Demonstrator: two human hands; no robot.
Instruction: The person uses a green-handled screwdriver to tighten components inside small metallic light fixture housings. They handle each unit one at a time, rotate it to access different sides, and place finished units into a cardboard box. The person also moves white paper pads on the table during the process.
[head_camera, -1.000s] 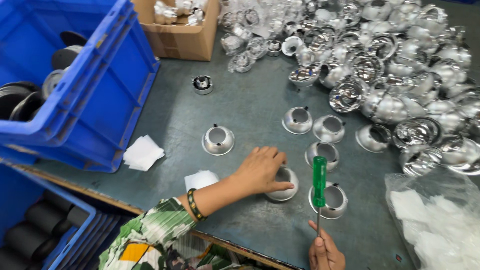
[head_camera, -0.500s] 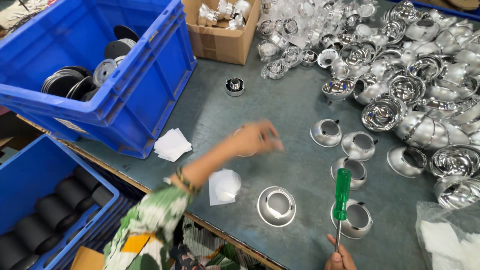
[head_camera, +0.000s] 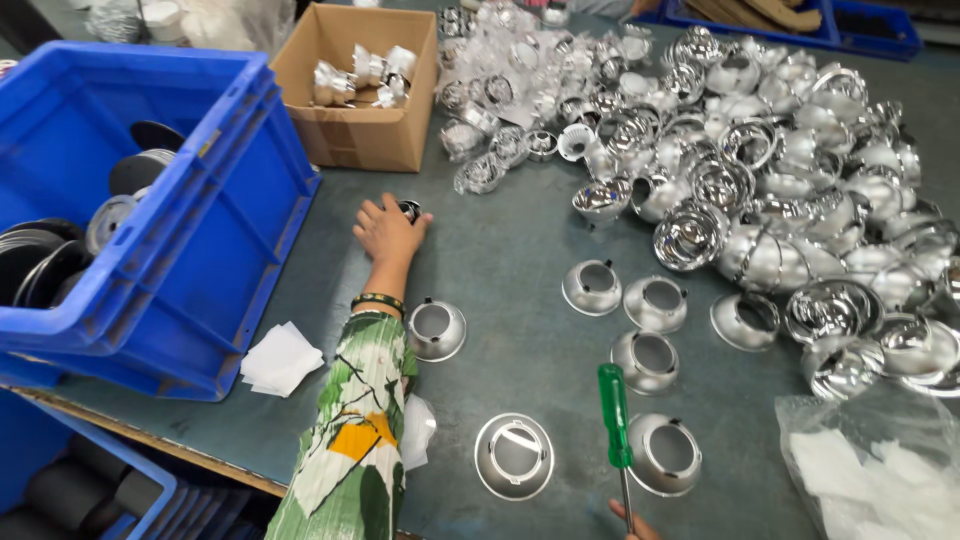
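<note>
Here we see the rigid blue plastic crate (head_camera: 200, 230), then the left hand (head_camera: 388, 232), which has reached farther out since a moment ago, its grip closing over a small dark round part (head_camera: 409, 209) on the grey table (head_camera: 500, 260). Rightward, the right hand (head_camera: 630, 525) pinches a green-handled screwdriver (head_camera: 614, 415) upright beside shiny cup-shaped metal reflectors (head_camera: 665, 455).

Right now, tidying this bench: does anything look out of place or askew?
One shiny reflector cup lies tipped on its side beside the left forearm, while the cups nearby sit flat. White paper squares lie loose by the blue crate. Otherwise nothing spilled or damaged.
</note>
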